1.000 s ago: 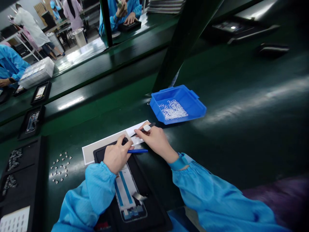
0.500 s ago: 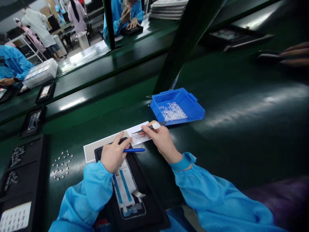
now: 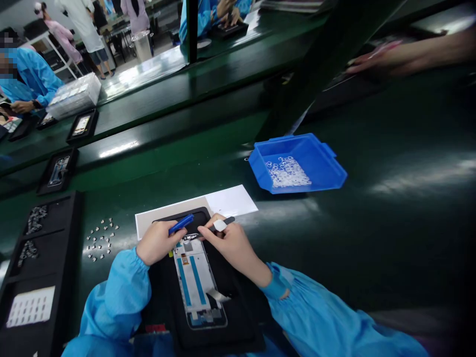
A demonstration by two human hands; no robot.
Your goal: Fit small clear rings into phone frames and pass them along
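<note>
Lying flat, phone frame [image 3: 192,283] bears blue strips [image 3: 198,280].

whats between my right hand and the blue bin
A corner of the white sheet, then bare belt, as the head view shows.

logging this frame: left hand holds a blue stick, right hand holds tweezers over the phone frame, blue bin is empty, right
Not quite. The head view shows the blue bin holds a heap of small clear parts. The rest stands: left hand with the blue stick, right hand with tweezers over the phone frame.
</note>
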